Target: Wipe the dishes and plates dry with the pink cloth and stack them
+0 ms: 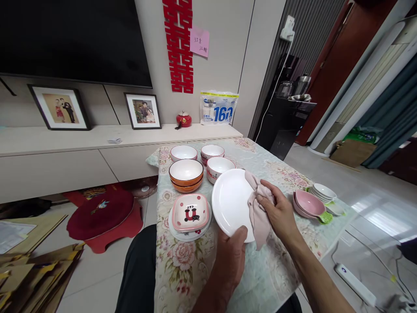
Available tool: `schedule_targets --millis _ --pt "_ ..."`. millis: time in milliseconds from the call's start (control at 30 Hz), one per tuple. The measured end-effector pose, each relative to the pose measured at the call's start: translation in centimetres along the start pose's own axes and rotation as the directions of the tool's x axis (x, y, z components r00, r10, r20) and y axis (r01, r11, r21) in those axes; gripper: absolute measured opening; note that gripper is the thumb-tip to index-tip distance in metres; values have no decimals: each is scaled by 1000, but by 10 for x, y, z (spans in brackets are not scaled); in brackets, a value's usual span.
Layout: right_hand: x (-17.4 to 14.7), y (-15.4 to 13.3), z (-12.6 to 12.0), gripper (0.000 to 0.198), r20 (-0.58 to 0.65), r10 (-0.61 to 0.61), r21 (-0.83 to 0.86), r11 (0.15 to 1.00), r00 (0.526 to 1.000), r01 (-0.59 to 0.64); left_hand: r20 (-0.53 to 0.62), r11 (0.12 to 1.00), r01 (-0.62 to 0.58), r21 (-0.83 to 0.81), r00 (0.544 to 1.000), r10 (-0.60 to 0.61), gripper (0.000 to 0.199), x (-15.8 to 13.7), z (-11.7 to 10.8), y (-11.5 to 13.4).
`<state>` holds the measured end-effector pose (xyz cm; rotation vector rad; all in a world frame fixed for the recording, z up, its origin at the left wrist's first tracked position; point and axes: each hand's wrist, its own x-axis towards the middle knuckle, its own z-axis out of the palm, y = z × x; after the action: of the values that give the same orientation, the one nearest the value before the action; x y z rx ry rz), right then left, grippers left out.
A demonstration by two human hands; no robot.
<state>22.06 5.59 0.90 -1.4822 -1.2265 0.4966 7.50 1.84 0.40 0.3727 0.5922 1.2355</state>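
1. White plate (pixel 230 202): being held tilted over the tablecloth (pixel 182 278), roughly mid-table. It's looking like stiff glazed ceramic, so prob. some weight, slick & chippable; opp. rim grips are seeming safest.
2. L hand (pixel 231 250): gripping the near rim, thumb lying on the upper face. Its other fingers are presumably curling underneath, but the plate's hiding them, so can't be sure how far they're bent.
3. Pink cloth (pixel 259 213): draping over the R rim, hanging in folds; soft, light, prob. adding friction vs. bare glaze.
4. R hand (pixel 275 206): bunching the cloth, fingers bent & nearly closed, pressing it onto the plate's R side.
5. Room, L side: the table's L edge is running close by the square dish (pixel 190 211), which is topping a plate stack (pixel 189 237); the held rim is coming v. near both.
6. Far side: orange bowls (pixel 185 171) & a white bowl (pixel 220 165) are crowding the plate's far rim, leaving little slack there.
7. R side: tablecloth's showing btwn the R hand & the pink dishes (pixel 308 202), giving more swing room; the table's R edge is slanting past beyond.
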Motion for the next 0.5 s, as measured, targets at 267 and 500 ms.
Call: schedule_targets --millis 267,500 --pt "31 1 -20 50 98 -27 -90 995 995 35 81 997 72 -36 994 -69 67 1 -5 4" --pt "54 -27 -50 43 455 -161 -269 913 876 307 104 990 141 -4 985 -140 51 6 -9 14"
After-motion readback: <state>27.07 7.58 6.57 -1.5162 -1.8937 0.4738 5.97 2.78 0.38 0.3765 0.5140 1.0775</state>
